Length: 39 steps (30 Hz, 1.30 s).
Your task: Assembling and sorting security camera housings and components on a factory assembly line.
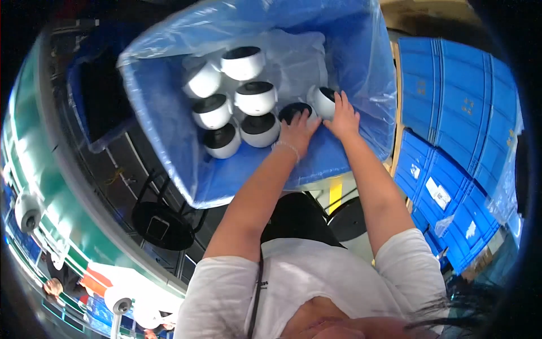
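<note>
Inside a large blue bin lined with clear plastic [161,135], I lean over several white rounded camera housings with black tops. My left hand [298,134] reaches over one housing [294,109], its fingers on the black top and near side. Just right of it, my right hand [344,120] grips another housing [323,103], which sits tilted with its black face toward the right. The two held housings are side by side. To the left stand more housings in a loose cluster, among them a front one [259,130] and a far one [243,63].
Blue crates [446,107] are stacked to the right of the bin. A black stool [164,226] stands at the lower left, near a long green-and-grey bench edge [73,198]. White devices [28,212] and a person [53,287] appear at the far left.
</note>
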Motion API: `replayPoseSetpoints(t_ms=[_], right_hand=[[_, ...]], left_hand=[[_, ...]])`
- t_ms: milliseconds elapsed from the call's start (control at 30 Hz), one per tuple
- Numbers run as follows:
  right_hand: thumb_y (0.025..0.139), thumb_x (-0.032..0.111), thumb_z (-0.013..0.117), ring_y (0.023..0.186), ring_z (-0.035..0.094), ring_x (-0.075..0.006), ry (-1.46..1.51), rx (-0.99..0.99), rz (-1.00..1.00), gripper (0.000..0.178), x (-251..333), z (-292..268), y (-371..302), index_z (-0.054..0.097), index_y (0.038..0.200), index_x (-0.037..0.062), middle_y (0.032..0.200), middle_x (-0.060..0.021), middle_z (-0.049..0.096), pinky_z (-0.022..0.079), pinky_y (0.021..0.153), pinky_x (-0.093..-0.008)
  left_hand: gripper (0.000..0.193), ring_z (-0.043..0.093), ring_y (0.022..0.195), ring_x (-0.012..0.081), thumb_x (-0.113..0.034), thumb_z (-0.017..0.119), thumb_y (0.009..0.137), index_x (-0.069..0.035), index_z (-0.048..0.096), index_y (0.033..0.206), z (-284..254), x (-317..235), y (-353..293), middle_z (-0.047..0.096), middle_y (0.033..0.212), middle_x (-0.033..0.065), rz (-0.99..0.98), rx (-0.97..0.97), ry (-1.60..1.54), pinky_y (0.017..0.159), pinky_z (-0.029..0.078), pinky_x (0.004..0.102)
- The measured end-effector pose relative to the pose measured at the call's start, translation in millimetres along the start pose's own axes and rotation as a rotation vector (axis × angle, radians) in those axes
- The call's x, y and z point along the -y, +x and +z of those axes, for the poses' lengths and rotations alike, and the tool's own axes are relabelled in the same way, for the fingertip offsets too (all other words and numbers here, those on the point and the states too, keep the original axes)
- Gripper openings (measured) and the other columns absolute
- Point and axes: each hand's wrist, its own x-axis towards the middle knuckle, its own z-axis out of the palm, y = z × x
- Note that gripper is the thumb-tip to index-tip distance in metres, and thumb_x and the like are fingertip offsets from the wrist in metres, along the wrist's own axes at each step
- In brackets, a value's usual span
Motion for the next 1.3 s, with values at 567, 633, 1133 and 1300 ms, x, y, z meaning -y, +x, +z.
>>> replayPoseSetpoints(t_ms=[567, 633, 1133, 1300], right_hand=[[0.076, 0.024, 0.060, 0.100, 0.052, -0.0288, 0.386, 0.694, -1.868, 0.034, 292.3, -244.7, -258.3, 0.056, 0.104, 0.0046, 0.106, -0.0123, 0.057, 0.041, 0.086, -0.0368], [0.076, 0.022, 0.061, 0.099, 0.053, -0.0282, 0.397, 0.611, -1.971, 0.032, 343.8, -253.7, -289.2, 0.057, 0.103, 0.0046, 0.105, -0.0120, 0.057, 0.042, 0.085, -0.0360], [0.073, 0.032, 0.065, 0.111, 0.044, -0.0299, 0.306, -0.030, -2.111, 0.053, 640.5, -186.3, -479.1, 0.047, 0.119, 0.0108, 0.123, -0.0110, 0.045, 0.038, 0.092, -0.0398], [0.068, 0.038, 0.068, 0.108, 0.044, -0.0307, 0.172, -0.241, -1.842, 0.061, 619.1, -210.3, -468.3, 0.046, 0.119, 0.0111, 0.118, -0.0114, 0.043, 0.038, 0.090, -0.0416]], left_hand=[[0.038, 0.053, 0.102, 0.0283, -0.014, 0.059, 0.079, -0.003, 0.051, 0.114, -87.6, -84.4, -547.4, 0.054, 0.111, 0.0157, -0.673, -1.161, -0.736, 0.087, 0.041, 0.0336], [0.036, 0.053, 0.101, 0.0259, -0.013, 0.061, 0.079, -0.005, 0.053, 0.112, -52.5, -94.1, -597.9, 0.056, 0.109, 0.0121, -0.963, -1.355, -0.711, 0.087, 0.041, 0.0320], [0.079, 0.042, 0.113, 0.0360, -0.042, 0.073, 0.061, -0.004, 0.041, 0.123, -15.8, 65.0, -721.2, 0.039, 0.126, 0.0231, -1.660, -1.534, -0.205, 0.089, 0.039, 0.0437], [0.070, 0.044, 0.113, 0.0346, -0.030, 0.074, 0.060, -0.004, 0.046, 0.119, -8.2, 57.4, -759.7, 0.043, 0.125, 0.0202, -1.233, -1.499, -0.201, 0.093, 0.039, 0.0385]])
